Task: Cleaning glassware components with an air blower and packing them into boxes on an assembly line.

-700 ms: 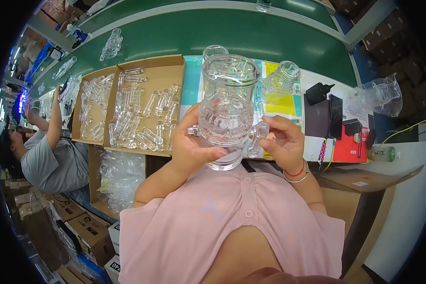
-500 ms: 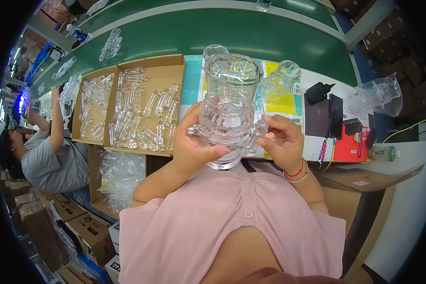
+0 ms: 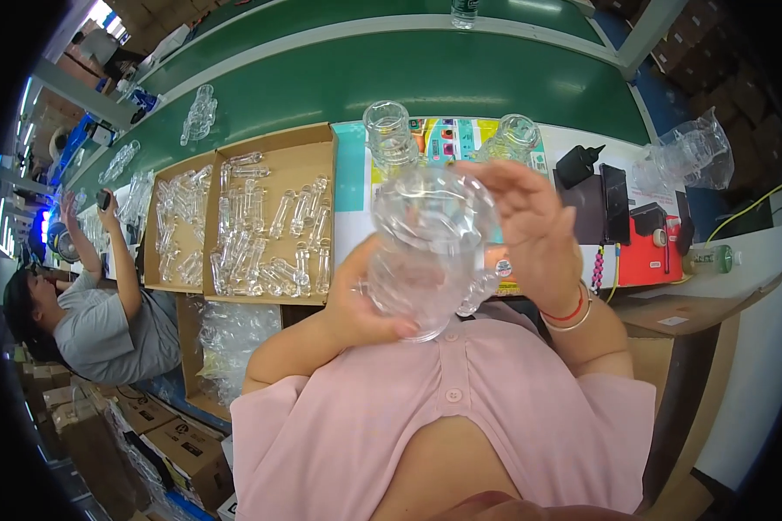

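Note:
In front of my chest is a clear jar-like vessel [image 3: 430, 213] with a wide mouth and a small clear fitting [image 3: 478, 291] low on its right side. My left hand [image 3: 356, 300] is wrapped round the vessel's lower left side, thumb across the front. Raised at its upper right is my right hand [image 3: 539, 230], fingers stretched out by the rim; whether they touch it I cannot tell. The vessel is slightly blurred. Behind it, two similar clear vessels, one on the left [image 3: 387, 139] and one on the right [image 3: 514, 139], stand on a colourful printed sheet [image 3: 350, 165].
Cardboard trays [image 3: 274, 143] at left hold several clear tube pieces [image 3: 252, 208]. A black bottle [image 3: 579, 163], a phone [image 3: 615, 204] and a red box [image 3: 647, 260] lie at right, near a bagged clear vessel [image 3: 691, 161]. A co-worker [image 3: 104, 321] sits at far left.
My right hand has left the side fitting and risen to the rim, its fingers spreading. The vessel has tipped and come a little lower, still in my left hand.

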Motion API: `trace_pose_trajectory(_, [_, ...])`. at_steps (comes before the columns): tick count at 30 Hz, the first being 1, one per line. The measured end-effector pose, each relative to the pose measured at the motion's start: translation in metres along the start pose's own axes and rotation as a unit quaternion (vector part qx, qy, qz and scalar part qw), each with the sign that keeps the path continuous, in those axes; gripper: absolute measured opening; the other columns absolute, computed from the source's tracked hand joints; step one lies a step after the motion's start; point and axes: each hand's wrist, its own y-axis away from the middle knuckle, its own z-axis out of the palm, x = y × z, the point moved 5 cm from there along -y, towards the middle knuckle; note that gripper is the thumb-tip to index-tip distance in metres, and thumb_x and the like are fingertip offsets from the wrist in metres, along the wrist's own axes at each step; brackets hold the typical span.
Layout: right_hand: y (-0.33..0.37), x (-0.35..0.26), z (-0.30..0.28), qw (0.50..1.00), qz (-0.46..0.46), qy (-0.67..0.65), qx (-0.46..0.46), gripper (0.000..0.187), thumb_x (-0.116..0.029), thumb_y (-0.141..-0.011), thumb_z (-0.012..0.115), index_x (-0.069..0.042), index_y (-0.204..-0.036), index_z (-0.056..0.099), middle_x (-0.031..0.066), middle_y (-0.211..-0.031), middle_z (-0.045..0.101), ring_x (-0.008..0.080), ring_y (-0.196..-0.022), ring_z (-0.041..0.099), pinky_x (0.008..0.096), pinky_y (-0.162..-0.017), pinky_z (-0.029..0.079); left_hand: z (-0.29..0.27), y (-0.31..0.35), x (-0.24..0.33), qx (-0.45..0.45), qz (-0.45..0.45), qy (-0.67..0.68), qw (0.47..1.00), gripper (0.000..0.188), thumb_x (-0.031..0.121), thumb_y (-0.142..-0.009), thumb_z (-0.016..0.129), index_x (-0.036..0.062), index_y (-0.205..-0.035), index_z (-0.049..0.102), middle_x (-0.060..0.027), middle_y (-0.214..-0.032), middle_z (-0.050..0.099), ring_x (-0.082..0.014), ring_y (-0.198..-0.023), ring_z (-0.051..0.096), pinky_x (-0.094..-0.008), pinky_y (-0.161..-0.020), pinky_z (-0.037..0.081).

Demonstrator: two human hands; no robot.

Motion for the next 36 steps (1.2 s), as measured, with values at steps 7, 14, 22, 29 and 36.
trace_pose_trajectory(7, [0.047, -0.003, 0.043, 0.933, -0.010, 0.175, -0.315, 0.059, -0.028, -0.083, 0.057, 0.001, -0.128, 0.033, 0.0250, -0.125, 0.042, 0.0320, -0.123, 0.036, 0.0447, -0.104, 0.023, 0.044, 0.014, 0.020, -0.160, 0.261, -0.291, 0.906, 0.068, 0.025, -0.055, 0.077, 0.0120, -0.118, 0.053, -0.0123, -0.106, 0.055, -0.0314, -0.095, 0.054, -0.0366, -0.082, 0.046])
trace_pose_trajectory(14, [0.038, 0.007, 0.040, 0.928, 0.053, 0.307, -0.207, 0.041, -0.032, -0.092, 0.038, 0.001, -0.114, 0.051, 0.0183, -0.114, 0.054, 0.0319, -0.108, 0.051, 0.0420, -0.095, 0.037, 0.038, 0.004, 0.018, -0.136, 0.185, -0.254, 0.940, 0.069, 0.024, -0.062, 0.075, 0.0112, -0.124, 0.047, -0.0114, -0.106, 0.056, -0.0245, -0.097, 0.056, -0.0334, -0.084, 0.045])
trace_pose_trajectory(22, [-0.030, 0.023, 0.025, 0.970, 0.207, -0.116, 0.049, 0.051, -0.043, -0.093, 0.030, 0.001, -0.110, 0.049, 0.0134, -0.106, 0.056, 0.0214, -0.107, 0.048, 0.0346, -0.093, 0.036, 0.001, -0.015, 0.017, 0.099, 0.057, 0.171, 0.979, 0.095, 0.033, -0.063, 0.080, 0.0011, -0.133, 0.024, -0.0155, -0.116, 0.049, -0.0249, -0.105, 0.051, -0.0365, -0.089, 0.043])
trace_pose_trajectory(29, [-0.016, -0.029, 0.033, 0.874, -0.100, 0.462, -0.113, 0.036, -0.031, -0.088, 0.039, -0.002, -0.103, 0.053, 0.0111, -0.098, 0.062, 0.0304, -0.117, 0.042, 0.0482, -0.104, 0.015, -0.010, 0.005, 0.026, 0.177, 0.130, 0.052, 0.974, 0.101, 0.046, -0.057, 0.079, 0.0136, -0.134, 0.023, -0.0209, -0.121, 0.041, -0.0365, -0.108, 0.048, -0.0460, -0.088, 0.044])
trace_pose_trajectory(36, [-0.010, -0.031, 0.042, 0.775, -0.178, 0.602, -0.080, 0.032, -0.003, -0.062, 0.058, -0.008, -0.094, 0.057, 0.0060, -0.090, 0.065, 0.0324, -0.112, 0.049, 0.0558, -0.102, 0.013, -0.009, 0.002, 0.025, 0.165, 0.144, -0.009, 0.976, 0.099, 0.042, -0.056, 0.081, 0.0124, -0.133, 0.026, -0.0182, -0.120, 0.039, -0.0333, -0.108, 0.047, -0.0436, -0.087, 0.044])
